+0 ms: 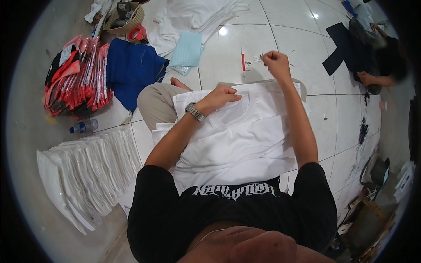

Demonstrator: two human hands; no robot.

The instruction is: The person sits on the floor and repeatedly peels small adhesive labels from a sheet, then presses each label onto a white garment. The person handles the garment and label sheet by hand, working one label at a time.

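A white T-shirt [230, 141] lies across my lap, its round neckline [227, 120] facing up. My left hand [221, 98], with a metal-banded watch [195, 111] on the wrist, pinches the cloth at the neckline's edge. Above the shirt's far right part, my right hand [277, 64] is raised with curled fingers, and I see nothing in them. Just beyond the shirt, a slim red and white pen-like tool [243, 62] rests on the tiles. Small white labels [257, 58] lie beside it, one close to my right fingertips in the picture.
White garments [187, 23] are heaped ahead, near light-blue sheets [186, 49] and blue cloth [135, 69]. At left are red-edged plastic packets [82, 79], a bottle [84, 127] and a row of white packets [92, 167]. A basket [126, 19] stands behind a red tape dispenser [137, 34]. Another person [388, 59] sits at right with dark cloth [342, 49].
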